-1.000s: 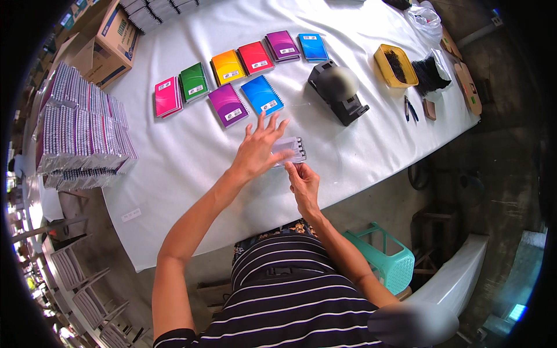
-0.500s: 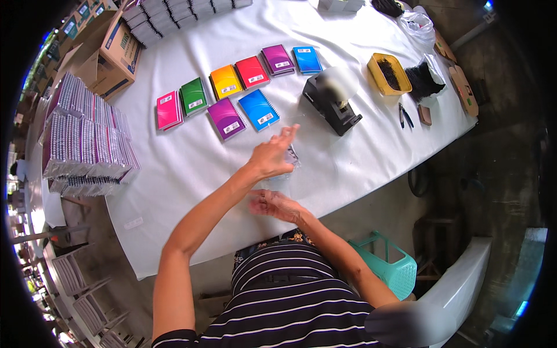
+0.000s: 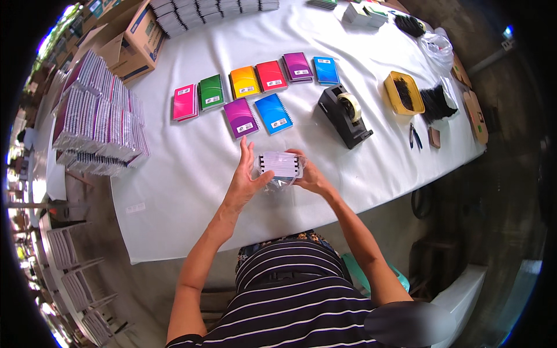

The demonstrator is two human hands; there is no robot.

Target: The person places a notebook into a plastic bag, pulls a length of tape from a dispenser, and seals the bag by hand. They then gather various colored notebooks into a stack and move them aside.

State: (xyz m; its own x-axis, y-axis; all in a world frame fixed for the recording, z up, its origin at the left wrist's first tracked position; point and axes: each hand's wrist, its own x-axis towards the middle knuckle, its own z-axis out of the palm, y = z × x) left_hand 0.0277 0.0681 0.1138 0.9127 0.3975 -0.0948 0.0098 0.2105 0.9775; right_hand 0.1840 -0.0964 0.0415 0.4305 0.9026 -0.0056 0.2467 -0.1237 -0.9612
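Together, both hands (image 3: pixel 246 180) around wrapped notebooks (image 3: pixel 280 165)

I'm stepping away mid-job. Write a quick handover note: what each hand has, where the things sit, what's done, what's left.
Left hand and right hand together hold a stack of small notebooks in a clear bag above the table edge.
Seven coloured notebooks lie in rows beyond; tape dispenser to the right.
Done: stack bagged, it seems.
Left: probably sealing; no tape visible on it.

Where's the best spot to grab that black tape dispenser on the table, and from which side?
Probably take the tape dispenser from above, across its narrow black body behind the tape roll. It lies long and slim with both flanks free, and the low end nearest the table edge likely holds the cutter.
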